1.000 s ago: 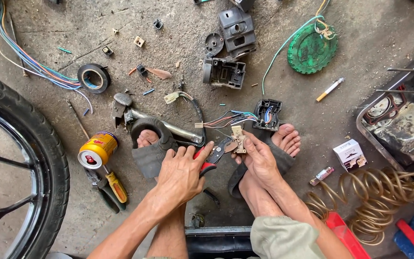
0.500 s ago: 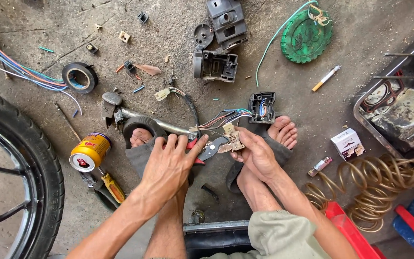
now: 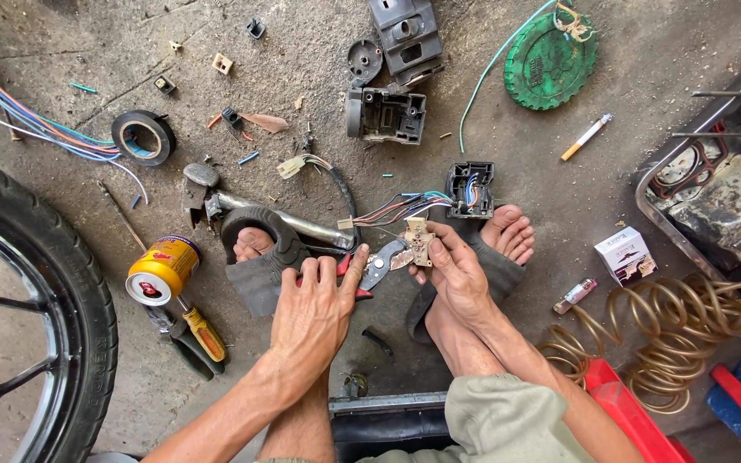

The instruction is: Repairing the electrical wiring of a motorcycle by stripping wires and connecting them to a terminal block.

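Note:
My left hand (image 3: 315,309) grips red-handled pliers (image 3: 376,267), whose metal jaws touch a small beige connector block (image 3: 419,241). My right hand (image 3: 456,273) pinches that block between thumb and fingers. Coloured wires (image 3: 396,207) run from near the block to a black switch housing (image 3: 470,189) lying on the concrete floor just beyond my right foot (image 3: 509,233). My left foot (image 3: 255,244) rests in a dark sandal beside a metal handlebar tube (image 3: 298,225).
A motorcycle wheel (image 3: 32,317) fills the left edge. A yellow can (image 3: 162,270), a screwdriver (image 3: 203,333), black tape roll (image 3: 142,137), grey housings (image 3: 386,115), a green disc (image 3: 551,60), a cigarette (image 3: 586,137), a small box (image 3: 626,255) and a coiled hose (image 3: 688,321) lie around.
The view has shifted slightly, so the floor items sit a little higher in the frame. Both hands stay together, with the pliers' jaws kept at the beige block.

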